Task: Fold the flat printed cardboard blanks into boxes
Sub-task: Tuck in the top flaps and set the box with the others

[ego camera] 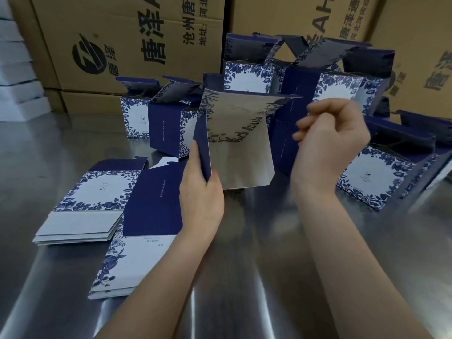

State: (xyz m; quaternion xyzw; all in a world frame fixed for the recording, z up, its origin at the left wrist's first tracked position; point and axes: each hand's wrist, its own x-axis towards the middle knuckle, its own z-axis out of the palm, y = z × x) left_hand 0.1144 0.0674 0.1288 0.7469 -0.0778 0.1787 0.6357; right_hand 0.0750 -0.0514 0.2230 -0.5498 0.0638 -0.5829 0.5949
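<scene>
- left hand (201,192) is raised over the middle of the table (269,265), thumb up, fingers wrapped round the navy left edge of a half-opened blank (234,138) and holding it upright
- right hand (330,140) is lifted just right of the blank, wrist bent, fingers curled in; it's blurry, so I can't tell if it's got hold of anything
- flat stacks (80,204) lie near the table's left edge
- boxes (168,126) crowd the far edge

L hand (201,199) grips navy edge of half-open blank (241,160), upright over steel counter (264,253). R hand (330,145) curled just beside it, blurred. Flat blanks (93,189) front-left, folded boxes (166,128) behind.
</scene>
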